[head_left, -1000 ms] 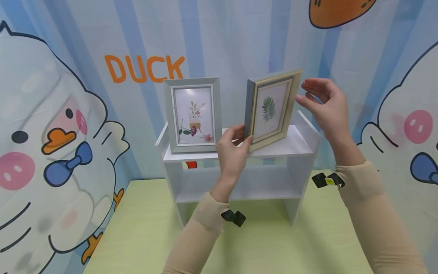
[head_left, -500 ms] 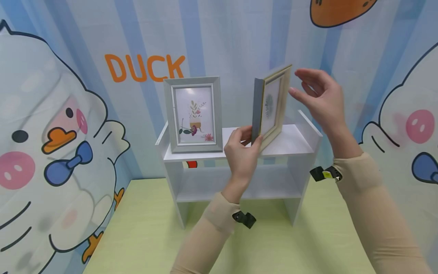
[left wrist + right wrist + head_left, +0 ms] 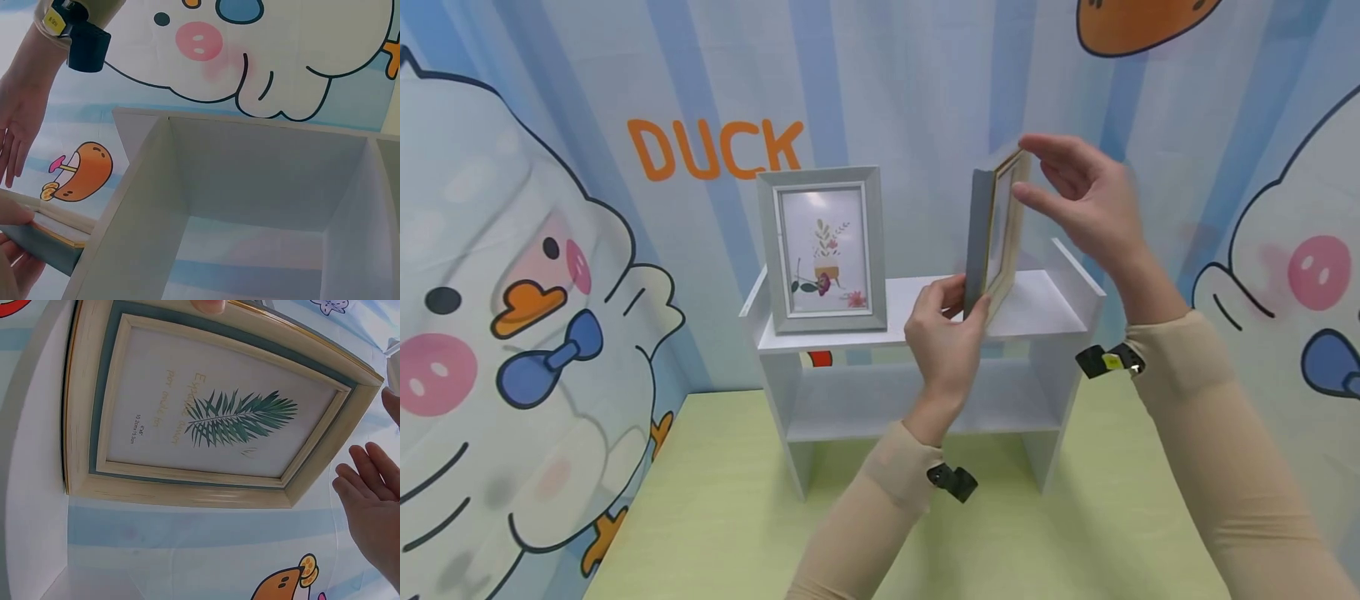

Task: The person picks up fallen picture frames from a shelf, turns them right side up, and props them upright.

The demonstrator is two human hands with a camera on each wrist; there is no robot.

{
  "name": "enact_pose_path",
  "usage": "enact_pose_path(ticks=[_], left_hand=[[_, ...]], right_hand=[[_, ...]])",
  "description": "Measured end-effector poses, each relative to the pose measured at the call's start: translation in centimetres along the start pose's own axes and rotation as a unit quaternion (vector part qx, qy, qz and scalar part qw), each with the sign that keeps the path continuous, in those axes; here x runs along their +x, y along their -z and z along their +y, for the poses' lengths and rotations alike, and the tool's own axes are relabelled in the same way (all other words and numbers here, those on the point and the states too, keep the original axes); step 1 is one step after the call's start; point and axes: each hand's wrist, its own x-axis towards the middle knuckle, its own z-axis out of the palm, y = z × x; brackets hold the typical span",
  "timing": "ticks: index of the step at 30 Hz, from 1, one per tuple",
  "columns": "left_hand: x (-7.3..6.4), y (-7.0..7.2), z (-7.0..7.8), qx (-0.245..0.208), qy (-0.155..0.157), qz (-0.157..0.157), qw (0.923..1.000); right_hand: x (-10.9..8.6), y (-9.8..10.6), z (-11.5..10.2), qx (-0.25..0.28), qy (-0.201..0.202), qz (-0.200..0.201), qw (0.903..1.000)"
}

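Note:
My left hand (image 3: 947,342) pinches a cream picture frame (image 3: 981,237) by its lower near edge, thumb on the front. In the head view the frame stands steeply turned, its grey side facing me, over the right part of the white shelf's (image 3: 917,396) top board. The right wrist view shows its green leaf print (image 3: 244,419) face on. Beside the frame's upper far edge, my right hand (image 3: 1093,196) has its fingers spread from the thumb. From the right wrist view, those fingers (image 3: 375,472) look apart from the frame. The frame's back is hidden.
A grey picture frame (image 3: 823,250) with a flower print stands upright on the shelf's left side. Low side panels (image 3: 1078,271) rise at both ends of the top board. The shelf stands on a pale green table (image 3: 715,492) before a duck-printed curtain (image 3: 917,92).
My left hand has shifted right and turned the cream frame further edge-on to the head view. My right hand has moved left and up, following the frame's upper edge.

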Motion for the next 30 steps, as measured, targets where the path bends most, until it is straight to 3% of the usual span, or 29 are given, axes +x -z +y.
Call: enact_pose_path(ticks=[12,17,22,30], left_hand=[[-0.4,-0.3,0.0,0.019,-0.032,0.009,0.9993],[-0.7,-0.5,0.1,0.02,-0.048,-0.003,0.9986],[-0.9,-0.7,0.0,0.03,-0.066,-0.017,0.9972],[-1.1,-0.6,-0.2,0.017,-0.069,-0.031,0.997]], right_hand=[[0.6,-0.6,0.2,-0.006,0.022,-0.062,0.9978],[0.7,-0.6,0.1,-0.008,0.035,-0.066,0.9972],[0.1,-0.7,-1.4,-0.019,0.046,-0.066,0.9966],[-0.3,-0.9,-2.7,-0.036,0.082,-0.062,0.994]])
